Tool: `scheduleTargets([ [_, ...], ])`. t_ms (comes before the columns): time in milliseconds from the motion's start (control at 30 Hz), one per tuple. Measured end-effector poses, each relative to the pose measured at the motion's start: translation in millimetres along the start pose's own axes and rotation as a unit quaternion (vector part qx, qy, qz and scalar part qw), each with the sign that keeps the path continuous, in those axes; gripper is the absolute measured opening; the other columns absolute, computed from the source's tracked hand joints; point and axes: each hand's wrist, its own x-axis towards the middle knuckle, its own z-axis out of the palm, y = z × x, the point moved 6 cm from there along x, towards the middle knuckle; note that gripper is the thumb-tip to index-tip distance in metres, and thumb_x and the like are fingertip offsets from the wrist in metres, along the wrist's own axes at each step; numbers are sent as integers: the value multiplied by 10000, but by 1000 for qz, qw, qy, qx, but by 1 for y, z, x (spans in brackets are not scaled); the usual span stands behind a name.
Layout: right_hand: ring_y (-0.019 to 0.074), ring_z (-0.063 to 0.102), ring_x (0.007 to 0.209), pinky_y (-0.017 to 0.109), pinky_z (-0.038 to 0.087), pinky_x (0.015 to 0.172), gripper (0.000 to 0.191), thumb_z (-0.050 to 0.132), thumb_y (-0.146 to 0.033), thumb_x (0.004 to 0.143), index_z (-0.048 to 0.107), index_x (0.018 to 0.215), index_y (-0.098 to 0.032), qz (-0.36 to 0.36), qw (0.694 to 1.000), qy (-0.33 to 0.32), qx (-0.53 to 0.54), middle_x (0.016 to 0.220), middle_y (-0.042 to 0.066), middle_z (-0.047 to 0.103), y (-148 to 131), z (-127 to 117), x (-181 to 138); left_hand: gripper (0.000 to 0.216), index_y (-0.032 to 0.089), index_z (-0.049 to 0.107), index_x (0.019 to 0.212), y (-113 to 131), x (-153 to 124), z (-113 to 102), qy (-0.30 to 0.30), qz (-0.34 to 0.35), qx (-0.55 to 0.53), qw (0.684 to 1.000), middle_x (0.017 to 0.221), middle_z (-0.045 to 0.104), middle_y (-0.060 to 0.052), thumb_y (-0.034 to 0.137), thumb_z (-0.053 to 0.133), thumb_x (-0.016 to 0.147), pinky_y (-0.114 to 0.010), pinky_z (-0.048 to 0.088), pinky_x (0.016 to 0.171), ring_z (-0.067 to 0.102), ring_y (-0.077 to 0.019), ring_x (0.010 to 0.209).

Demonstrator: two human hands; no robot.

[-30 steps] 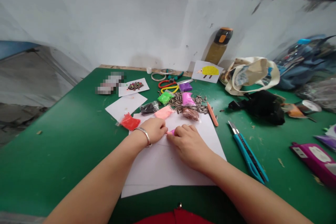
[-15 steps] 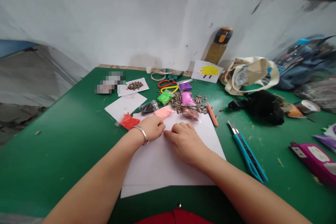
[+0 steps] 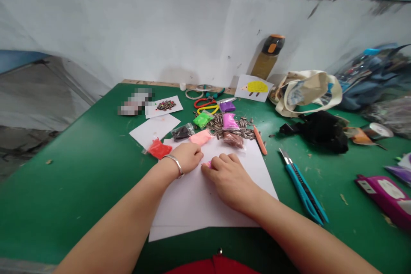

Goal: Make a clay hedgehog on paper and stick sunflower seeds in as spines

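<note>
Shows a wider gap than a second ago between left hand (image 3: 188, 157) and right hand (image 3: 228, 177). Pinches pink lump (image 3: 207, 164) between right thumb and curled fingers, over white paper (image 3: 205, 207). Folds left fingers inward — cannot tell whether holding anything. Has peach packet (image 3: 201, 137) just beyond left hand, red packet (image 3: 159, 149) near it and brown packet (image 3: 233, 139) beyond right hand. Spreads outward to seeds (image 3: 216, 123), then blue cutter (image 3: 302, 188) at right on green table (image 3: 80, 171).

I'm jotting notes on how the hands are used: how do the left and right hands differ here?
The left hand wears a silver bracelet at its wrist; the right hand shows none.
A pink piece shows at the right hand's fingertips; none is visible in the left hand.
Both have curled fingers over white paper.
</note>
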Motion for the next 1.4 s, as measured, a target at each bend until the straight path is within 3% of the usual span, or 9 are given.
scheduleTargets([
  [233,186,424,835,330,229,717,335,452,-104,874,587,1154,-230,32,996,-8,82,896,45,547,14,2,-6,170,206,659,749,-2,0,4,-7,-3,-9,1000,780,690,-8,339,555,764,-252,377,588,600,-168,733],
  [333,182,435,851,326,232,728,312,443,-81,865,632,1067,-226,57,993,-5,100,895,44,549,22,3,-7,143,205,647,742,0,-1,4,-10,-7,-8,1000,772,688,-3,336,589,747,-246,375,579,604,-166,736],
  [600,200,411,815,342,225,718,314,449,-104,866,598,1129,-188,28,999,-15,37,876,59,550,12,7,-6,118,209,610,722,3,-2,6,1,-11,4,1000,730,673,-3,323,589,744,-257,347,549,594,-178,703],
  [867,199,429,854,334,229,726,370,474,-87,833,578,1168,-205,41,998,-5,51,917,55,561,16,4,-5,143,214,617,722,1,-1,4,1,2,1,1000,799,689,1,295,527,798,-248,378,602,606,-168,763],
  [1200,194,420,804,348,220,715,225,456,-126,881,609,1039,-175,10,1000,-16,23,865,53,563,4,0,-5,108,211,603,731,3,-3,6,5,-4,8,1000,771,679,-8,295,541,761,-257,361,574,594,-175,724],
  [1400,191,433,841,340,224,735,374,462,-99,859,568,1199,-214,29,998,-7,55,917,59,567,13,-2,-5,160,206,619,752,1,-2,4,-3,14,1,1000,813,687,-14,286,492,808,-258,384,617,600,-172,765],
])
